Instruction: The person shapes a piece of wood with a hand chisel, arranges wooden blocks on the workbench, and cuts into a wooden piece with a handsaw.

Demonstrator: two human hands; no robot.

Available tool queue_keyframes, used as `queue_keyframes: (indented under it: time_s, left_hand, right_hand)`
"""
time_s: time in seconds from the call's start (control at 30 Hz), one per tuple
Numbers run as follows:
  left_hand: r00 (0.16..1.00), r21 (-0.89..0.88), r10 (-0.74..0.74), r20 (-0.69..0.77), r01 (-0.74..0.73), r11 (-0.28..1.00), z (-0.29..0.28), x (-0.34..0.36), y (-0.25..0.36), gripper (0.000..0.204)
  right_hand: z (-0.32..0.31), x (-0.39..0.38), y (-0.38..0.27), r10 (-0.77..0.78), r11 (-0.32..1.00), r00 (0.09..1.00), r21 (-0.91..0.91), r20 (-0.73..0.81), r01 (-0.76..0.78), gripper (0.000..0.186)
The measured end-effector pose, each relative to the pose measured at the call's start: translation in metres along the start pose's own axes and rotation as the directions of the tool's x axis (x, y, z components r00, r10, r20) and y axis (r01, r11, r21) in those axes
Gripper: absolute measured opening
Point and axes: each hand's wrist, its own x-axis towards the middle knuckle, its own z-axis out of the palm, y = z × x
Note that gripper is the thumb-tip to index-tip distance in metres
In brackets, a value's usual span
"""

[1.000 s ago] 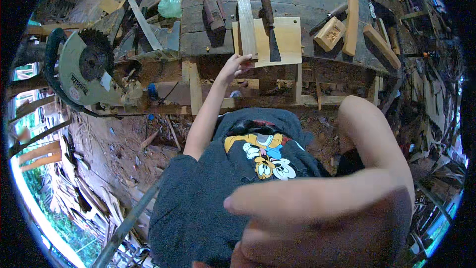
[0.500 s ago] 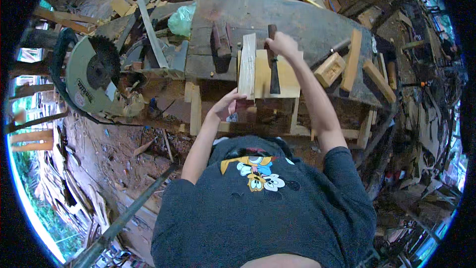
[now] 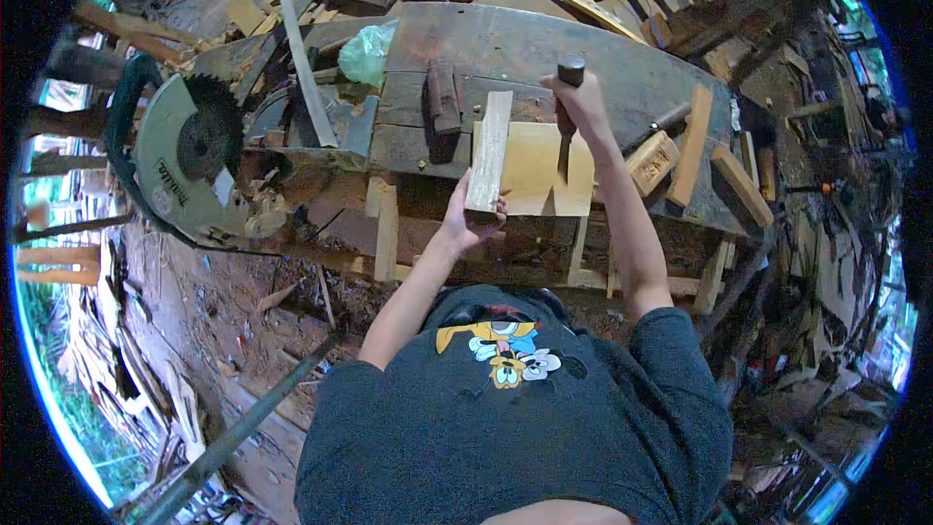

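Centre frame: left hand [image 3: 473, 221] clamps the near end of the pale wood strip [image 3: 489, 150] lying on the workbench [image 3: 622, 58]; it looks light, stiff, best held at that end. Right hand [image 3: 583, 107] fists the chisel [image 3: 567, 117] upright just right of it

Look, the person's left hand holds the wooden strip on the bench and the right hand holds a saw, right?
Not quite. In the head view the right hand holds a chisel, not a saw. The left hand does hold the wooden strip on the bench.
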Motion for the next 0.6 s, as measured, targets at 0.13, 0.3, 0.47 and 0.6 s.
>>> queue_keyframes:
  time_s: [0.13, 0.3, 0.47, 0.6]
  left_hand:
    - [0.997, 0.023, -0.009, 0.073, 0.008, 1.0, 0.018, -0.013, -0.008, 0.067]
    - [0.995, -0.08, -0.066, 0.075, 0.072, 0.994, 0.032, -0.035, -0.03, 0.068]
    - [0.998, -0.059, -0.057, 0.031, 0.059, 0.997, 0.034, -0.051, -0.057, 0.053]
    - [0.993, 0.337, 0.115, 0.038, -0.122, 0.934, 0.042, -0.063, -0.072, 0.055]
  right_hand:
    - [-0.022, -0.083, -0.051, -0.43, 0.902, 0.894, -0.09, -0.128, 0.422, 0.022]
    - [-0.029, -0.169, -0.052, -0.595, 0.716, 0.786, 0.332, -0.17, 0.614, 0.022]
    - [-0.022, -0.198, -0.08, -0.935, 0.352, 0.287, 0.467, 0.208, 0.811, 0.022]
    - [0.008, -0.23, -0.086, -0.934, 0.354, 0.27, 0.499, 0.234, 0.791, 0.021]
